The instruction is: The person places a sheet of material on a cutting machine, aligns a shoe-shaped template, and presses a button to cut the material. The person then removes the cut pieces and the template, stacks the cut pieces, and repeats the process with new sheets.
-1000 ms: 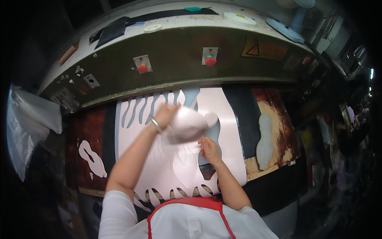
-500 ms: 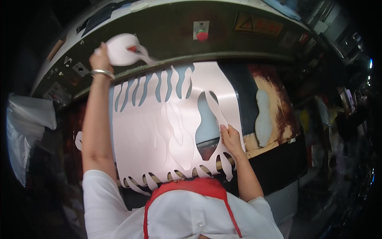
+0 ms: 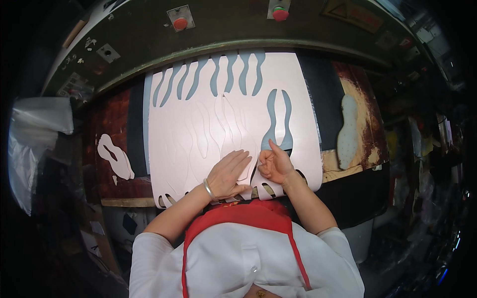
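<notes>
A pale pink sheet lies on a blue-grey surface, which shows through its long wavy cutouts. My left hand rests flat on the sheet's near part, fingers together and stretched out, over outlines of cut shapes. Just right of it, my right hand is at the near end of a larger cutout. Its fingers are curled in and its thumb points up; whether they grip anything is hidden. A narrow pink strip stands within that cutout. Smaller openings run along the sheet's near edge.
Sole-shaped pink pieces lie on the reddish-brown board at left. A pale sole-shaped plate sits on the worn board at right. Across the back runs a dark green machine beam with red buttons. Clear plastic hangs far left.
My left hand has come back from the upper left down onto the sheet, without the pink cut piece it held. My right hand has left the strip it gripped. The sheet lies flatter.
</notes>
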A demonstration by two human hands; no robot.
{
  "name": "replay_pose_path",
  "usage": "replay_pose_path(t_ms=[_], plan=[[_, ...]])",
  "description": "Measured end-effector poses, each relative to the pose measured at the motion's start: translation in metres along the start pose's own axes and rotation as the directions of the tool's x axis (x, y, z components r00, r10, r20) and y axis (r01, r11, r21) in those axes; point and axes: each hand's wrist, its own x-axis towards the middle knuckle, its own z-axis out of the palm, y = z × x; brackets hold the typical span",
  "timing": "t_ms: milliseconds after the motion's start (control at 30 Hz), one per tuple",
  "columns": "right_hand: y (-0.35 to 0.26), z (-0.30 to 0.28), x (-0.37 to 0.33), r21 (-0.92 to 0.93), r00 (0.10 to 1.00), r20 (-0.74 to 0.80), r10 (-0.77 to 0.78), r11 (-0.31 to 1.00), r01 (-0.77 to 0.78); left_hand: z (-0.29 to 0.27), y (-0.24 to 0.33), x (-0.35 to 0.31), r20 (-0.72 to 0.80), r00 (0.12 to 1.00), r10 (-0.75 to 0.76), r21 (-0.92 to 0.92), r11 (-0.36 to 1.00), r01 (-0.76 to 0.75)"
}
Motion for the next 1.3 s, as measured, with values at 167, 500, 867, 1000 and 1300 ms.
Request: replay_pose_path(t_ms=[167,500,867,1000,1300], plan=[[0.015,0.017,-0.011,-0.184,0.973,-0.12,-0.197,0.968,0.173,-0.03,-0.016,0.028,0.111,0.95,-0.293,-0.363,0.877,0.313],[0.017,0.08,0.041,-0.857,0.835,-0.238,-0.497,0.512,0.06,-0.058,-0.098,0.059,0.036,0.415,-0.909,-0.998,-0.007,0.07],[0.004,0.078,0.054,-0.917,0.635,-0.265,-0.726,0.393,0.068,-0.161,-0.16,0.117,-0.276,-0.036,-0.96,-0.95,0.279,-0.139],[0.003,0.075,0.032,-0.952,0.798,-0.147,-0.585,0.303,0.047,-0.304,-0.169,0.129,-0.842,0.19,-0.506,-0.534,0.833,-0.148],[0.055,0.064,0.047,-0.374,0.989,-0.019,0.146,0.916,-0.143,-0.117,-0.054,0.003,-0.054,0.996,0.077,-0.159,0.984,-0.085]])
